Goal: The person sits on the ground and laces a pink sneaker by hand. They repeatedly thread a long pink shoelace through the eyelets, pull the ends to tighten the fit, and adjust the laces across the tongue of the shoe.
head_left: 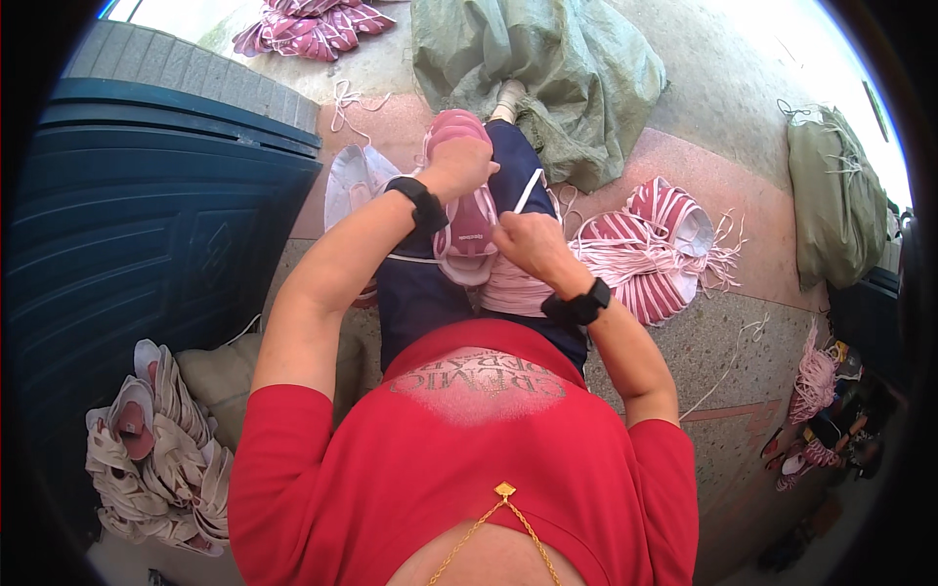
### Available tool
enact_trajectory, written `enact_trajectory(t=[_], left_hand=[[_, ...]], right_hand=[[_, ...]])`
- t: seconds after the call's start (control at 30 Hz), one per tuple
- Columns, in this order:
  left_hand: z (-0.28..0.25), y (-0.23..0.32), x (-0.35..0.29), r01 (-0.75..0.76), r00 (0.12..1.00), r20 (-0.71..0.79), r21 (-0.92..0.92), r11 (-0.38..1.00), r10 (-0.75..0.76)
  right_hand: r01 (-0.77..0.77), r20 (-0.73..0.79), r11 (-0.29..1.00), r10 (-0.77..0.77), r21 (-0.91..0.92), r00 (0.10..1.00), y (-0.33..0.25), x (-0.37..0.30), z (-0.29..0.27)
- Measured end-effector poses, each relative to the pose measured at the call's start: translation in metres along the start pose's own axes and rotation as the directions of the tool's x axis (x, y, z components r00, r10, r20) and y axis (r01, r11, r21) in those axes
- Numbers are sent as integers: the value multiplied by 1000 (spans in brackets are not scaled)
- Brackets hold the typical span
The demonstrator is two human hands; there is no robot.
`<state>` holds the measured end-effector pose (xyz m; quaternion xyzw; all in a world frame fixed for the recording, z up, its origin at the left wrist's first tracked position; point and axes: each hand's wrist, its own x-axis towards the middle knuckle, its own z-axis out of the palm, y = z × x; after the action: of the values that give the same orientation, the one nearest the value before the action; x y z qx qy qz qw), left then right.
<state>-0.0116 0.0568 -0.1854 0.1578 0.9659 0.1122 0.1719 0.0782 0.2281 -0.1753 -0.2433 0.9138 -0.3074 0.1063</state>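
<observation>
A pink shoe upper (472,223) with a white edge rests over my lap, between my thighs. My left hand (459,166) lies over its middle, the fingers closed on it. To the right, my right hand (535,244) is closed in a fist, with a white, flat shoelace (529,190) rising from it. Its fingertips are turned away from view. Beside the left knee lies a pale shoe upper (354,181) with a loose lace. Right of my legs sits a bundle of pink and white uppers (650,249), trailing many laces.
A large green sack (547,78) spreads ahead of my feet. Another olive sack (832,200) stands at the right. On the left is a dark blue door panel (147,215). Beige uppers (166,459) are heaped at the lower left; more pink uppers (311,27) lie far ahead.
</observation>
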Motion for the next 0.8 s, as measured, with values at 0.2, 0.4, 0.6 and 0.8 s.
enact_trajectory(t=[0.2, 0.4, 0.6, 0.8], left_hand=[[-8, -55, -28, -135, 990, 5, -217, 967, 139], [-2, -46, -31, -193, 981, -9, -78, 978, 193], [-3, -47, -40, -81, 996, 17, -191, 978, 86], [4, -47, -27, -177, 984, -25, -49, 983, 176]], right_hand=[[-267, 23, 913, 273, 309, 962, 25, -3, -14], [-199, -88, 917, 243, 346, 966, 7, 4, 0], [-127, 32, 931, 123, 341, 992, -14, 10, 23], [-52, 32, 956, 45, 288, 998, -23, 17, 30]])
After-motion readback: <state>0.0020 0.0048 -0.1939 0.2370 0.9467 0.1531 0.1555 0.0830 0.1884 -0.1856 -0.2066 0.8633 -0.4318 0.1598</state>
